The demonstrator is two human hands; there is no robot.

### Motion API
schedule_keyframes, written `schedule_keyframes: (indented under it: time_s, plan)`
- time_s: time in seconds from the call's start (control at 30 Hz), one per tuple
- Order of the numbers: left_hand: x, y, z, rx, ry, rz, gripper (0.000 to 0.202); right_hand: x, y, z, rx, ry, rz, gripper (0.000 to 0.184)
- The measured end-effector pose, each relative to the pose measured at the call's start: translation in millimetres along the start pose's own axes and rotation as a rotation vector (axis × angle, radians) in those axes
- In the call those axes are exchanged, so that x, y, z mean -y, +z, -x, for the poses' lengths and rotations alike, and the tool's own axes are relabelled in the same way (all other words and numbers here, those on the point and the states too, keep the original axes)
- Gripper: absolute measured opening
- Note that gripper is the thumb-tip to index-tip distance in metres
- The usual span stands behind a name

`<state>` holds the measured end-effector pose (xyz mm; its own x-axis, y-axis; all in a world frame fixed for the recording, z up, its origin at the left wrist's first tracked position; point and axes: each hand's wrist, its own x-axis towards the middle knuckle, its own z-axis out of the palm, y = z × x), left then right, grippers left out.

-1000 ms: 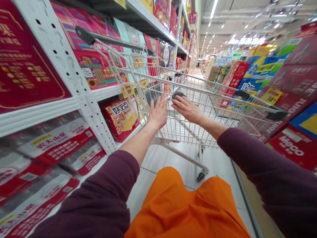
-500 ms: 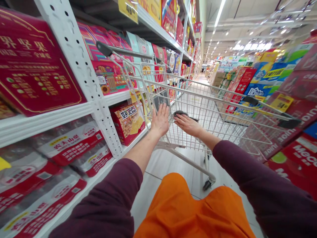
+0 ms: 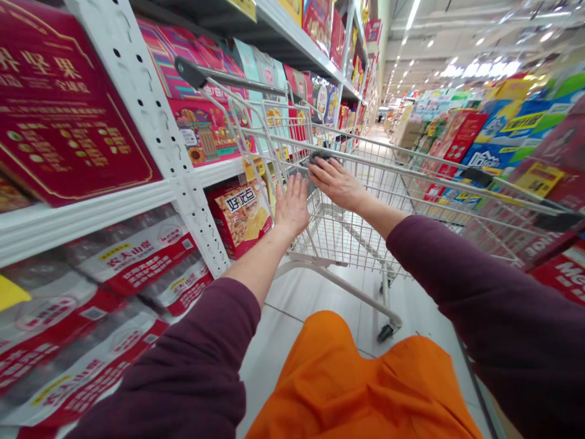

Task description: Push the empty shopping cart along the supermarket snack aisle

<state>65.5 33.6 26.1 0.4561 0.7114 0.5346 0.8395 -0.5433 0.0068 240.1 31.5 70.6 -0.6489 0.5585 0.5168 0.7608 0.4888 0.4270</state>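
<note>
A wire shopping cart (image 3: 361,235) stands sideways in front of me, its long side toward my knees. My right hand (image 3: 340,183) is at the cart's side, just under the top rail, with its fingers over a dark grey cloth (image 3: 321,157). Much of the cloth is hidden under the fingers. My left hand (image 3: 292,210) is flat with its fingers stretched out and holds nothing. It is close to the cart's wire side, by a grey panel (image 3: 311,183); whether it touches is unclear.
White shelving (image 3: 86,213) on the left carries gift boxes, a red biscuit box (image 3: 242,213) and wrapped bottle packs (image 3: 132,256). Stacked cartons (image 3: 484,152) line the right. The cart's black handle (image 3: 192,72) points toward the shelf. A caster wheel (image 3: 387,332) rests on the tiled floor.
My right hand has moved up and slightly left along the cart's side, carrying the dark cloth. My left hand has shifted slightly down, still flat. The view has tilted a little.
</note>
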Motion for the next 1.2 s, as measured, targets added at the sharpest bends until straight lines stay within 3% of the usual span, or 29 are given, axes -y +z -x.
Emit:
schedule_keyframes:
  time_s: [0.1,0.27,0.37,0.47,0.67,0.77,0.9,1.1,1.2]
  plan:
    - [5.6,0.3,5.5,0.026,-0.013,-0.027,0.078,7.3,15.3,14.4,0.036,-0.029,-0.009,0.047]
    - [11.5,1.4,16.1,0.043,-0.029,-0.049,0.073,35.7,51.1,62.5,0.112,-0.124,-0.011,0.037]
    - [14.2,1.9,18.9,0.059,-0.009,-0.029,0.075,46.3,61.0,76.0,0.132,-0.145,0.003,0.037]
    - [17.6,-0.1,16.9,0.045,-0.013,-0.004,0.074,42.8,51.8,56.4,0.113,-0.155,0.001,0.039]
    - [27.8,-15.3,4.2,0.033,-0.076,-0.045,0.073,9.8,6.6,-32.9,-0.074,-0.015,-0.007,0.054]
    - [35.4,-22.4,2.6,0.017,-0.090,-0.051,0.073,1.8,1.5,-52.3,-0.111,0.010,-0.012,0.060]
    - [44.0,-24.2,9.7,0.007,-0.098,-0.057,0.069,14.1,21.5,-40.5,-0.061,-0.021,0.000,0.050]
    - [43.5,-21.2,20.5,0.058,-0.083,-0.078,0.067,46.6,66.5,9.4,0.033,-0.121,-0.007,0.039]
    - [40.9,-21.7,19.2,0.077,-0.082,-0.073,0.070,51.2,73.4,19.5,0.036,-0.180,-0.022,0.036]
